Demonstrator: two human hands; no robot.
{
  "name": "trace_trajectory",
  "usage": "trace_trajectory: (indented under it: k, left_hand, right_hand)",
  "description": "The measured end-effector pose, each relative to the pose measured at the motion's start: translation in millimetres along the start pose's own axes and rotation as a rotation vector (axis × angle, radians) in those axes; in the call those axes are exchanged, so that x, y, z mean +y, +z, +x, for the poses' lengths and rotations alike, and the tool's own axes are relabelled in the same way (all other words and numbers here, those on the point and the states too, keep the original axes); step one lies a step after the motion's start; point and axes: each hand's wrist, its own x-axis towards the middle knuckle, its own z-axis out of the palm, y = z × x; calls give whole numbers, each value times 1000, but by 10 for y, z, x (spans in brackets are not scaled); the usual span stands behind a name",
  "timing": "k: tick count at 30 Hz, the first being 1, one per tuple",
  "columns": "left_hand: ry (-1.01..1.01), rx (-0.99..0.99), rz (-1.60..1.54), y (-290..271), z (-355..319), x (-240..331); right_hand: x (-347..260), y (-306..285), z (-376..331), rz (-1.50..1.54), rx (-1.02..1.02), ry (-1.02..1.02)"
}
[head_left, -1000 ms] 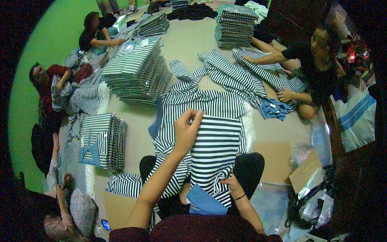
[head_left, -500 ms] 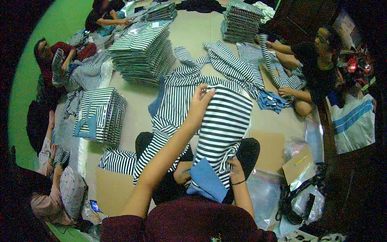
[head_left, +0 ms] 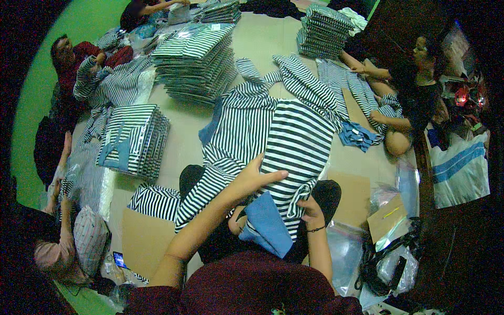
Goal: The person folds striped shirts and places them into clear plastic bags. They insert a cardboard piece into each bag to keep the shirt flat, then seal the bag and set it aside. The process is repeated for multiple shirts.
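Note:
A black-and-white striped shirt (head_left: 300,137) lies partly folded over my lap, its blue panel (head_left: 266,223) nearest my body. My left hand (head_left: 258,177) rests on the left side of the shirt, thumb and forefinger spread apart across the stripes. At the lower right edge, my right hand (head_left: 311,211) pinches a bunched, twisted bit of the same cloth. The fingertips of that hand are partly hidden by the fabric. Beyond the shirt, more striped garments (head_left: 241,118) lie spread out, touching its far side.
Tall stacks of bagged striped garments (head_left: 197,71) stand ahead, with a shorter stack (head_left: 134,140) at left. Cardboard sheets (head_left: 147,242) flank my legs. Clear plastic bags (head_left: 344,252) lie at right. Other people sit left and right, handling striped cloth.
My left hand has let go of the shirt's far edge and slid back toward me, now flat on the cloth. The far end of the shirt has settled down. My right hand keeps its hold.

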Motion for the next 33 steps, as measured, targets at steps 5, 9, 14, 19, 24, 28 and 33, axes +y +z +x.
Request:
trace_trajectory:
  k: [5,9,14,19,24,28,33]
  left_hand:
    - [92,231,203,56,21,13]
    - [92,239,299,67,34,4]
    - [96,242,314,104,30,-62]
    - [118,240,308,109,43,-51]
    - [291,252,449,-82,-244,137]
    - [384,20,585,-96,-522,158]
    - [592,8,740,50,-491,105]
  right_hand:
    - [-15,71,23,29,5,61]
    - [-27,28,50,-124,-63,39]
    - [-23,-40,72,25,-43,77]
    - [160,-77,159,35,-8,-59]
    - [235,-289,204,216,-24,-223]
    - [203,-415,267,309,-11,-262]
    - [260,-394,253,323,-24,-229]
